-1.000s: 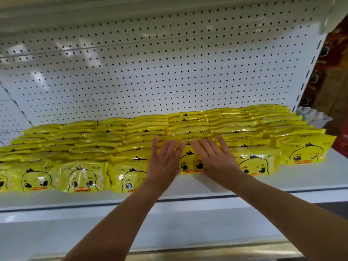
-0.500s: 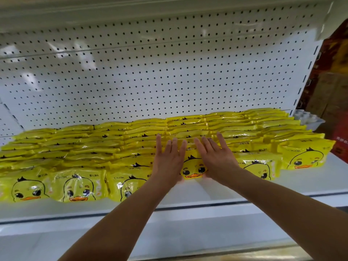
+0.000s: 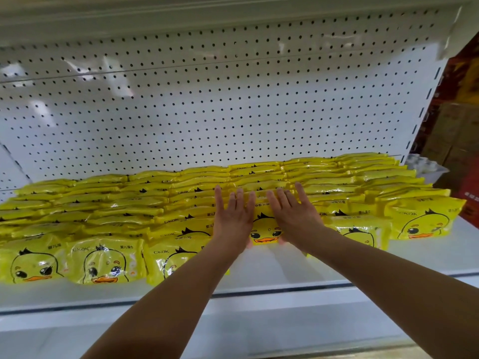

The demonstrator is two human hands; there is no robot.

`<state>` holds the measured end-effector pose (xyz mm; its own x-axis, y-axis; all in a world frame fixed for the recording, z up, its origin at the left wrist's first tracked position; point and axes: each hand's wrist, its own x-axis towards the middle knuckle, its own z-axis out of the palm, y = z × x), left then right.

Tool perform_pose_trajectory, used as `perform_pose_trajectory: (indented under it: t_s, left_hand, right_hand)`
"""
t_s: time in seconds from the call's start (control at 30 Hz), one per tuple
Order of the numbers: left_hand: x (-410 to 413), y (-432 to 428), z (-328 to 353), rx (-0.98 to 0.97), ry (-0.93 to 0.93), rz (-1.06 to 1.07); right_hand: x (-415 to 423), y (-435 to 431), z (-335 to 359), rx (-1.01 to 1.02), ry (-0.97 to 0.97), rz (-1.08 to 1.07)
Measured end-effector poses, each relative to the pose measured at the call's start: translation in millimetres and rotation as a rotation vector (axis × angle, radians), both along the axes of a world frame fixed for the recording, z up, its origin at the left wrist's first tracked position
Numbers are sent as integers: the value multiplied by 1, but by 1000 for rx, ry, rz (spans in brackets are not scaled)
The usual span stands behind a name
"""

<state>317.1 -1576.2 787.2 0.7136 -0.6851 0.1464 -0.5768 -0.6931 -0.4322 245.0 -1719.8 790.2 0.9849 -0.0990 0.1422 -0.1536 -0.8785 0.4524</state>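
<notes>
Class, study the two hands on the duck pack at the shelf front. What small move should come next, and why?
Probably draw the duck pack slightly forward. The left hand and right hand lie flat either side of its face, and it sits further back on the shelf than the neighbouring packs to its left, so the front row looks uneven.

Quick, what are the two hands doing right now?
Left hand: open, fingers straight, pressing the yellow duck pack.
Right hand: open, pressing the same pack.
</notes>
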Motion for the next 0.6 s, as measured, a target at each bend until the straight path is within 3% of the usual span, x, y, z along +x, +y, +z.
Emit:
perform_pose_trajectory:
  t_s: [0.6]
  left_hand:
    - [8, -5, 3, -1, 55, 30]
  right_hand:
    - [9, 3, 2, 1, 33, -46]
